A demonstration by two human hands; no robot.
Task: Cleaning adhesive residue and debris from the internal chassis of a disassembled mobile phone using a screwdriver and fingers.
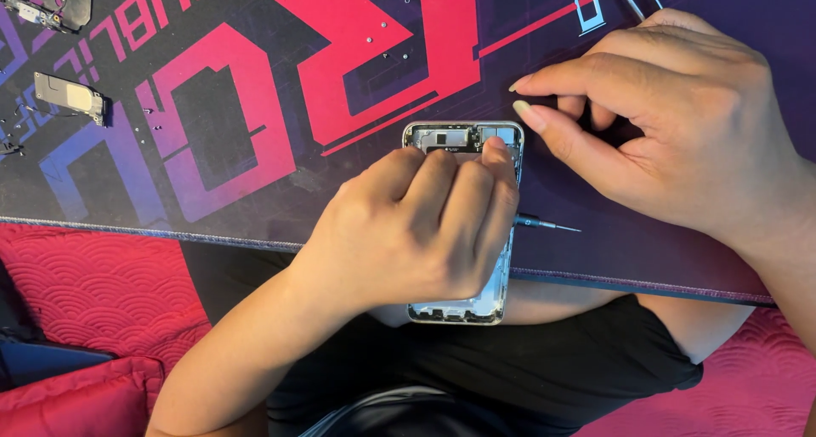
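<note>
Two hands work at the opened phone shell, which overhangs the mat's near edge: left hand curled gripping it, right hand pinched beside its top. Risk: shell slips; loose screws beyond it scatter; screwdriver right of it rolls.

No packages, labels, signs or screens apparently visible.

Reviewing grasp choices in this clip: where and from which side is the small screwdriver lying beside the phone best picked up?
Judging by its pose, grip the screwdriver at its dark handle end next to the phone frame, coming from above and the right. The thin shaft points right on the mat and offers little to pinch; the left hand covers the phone side, while the right hand hangs just above.
</note>
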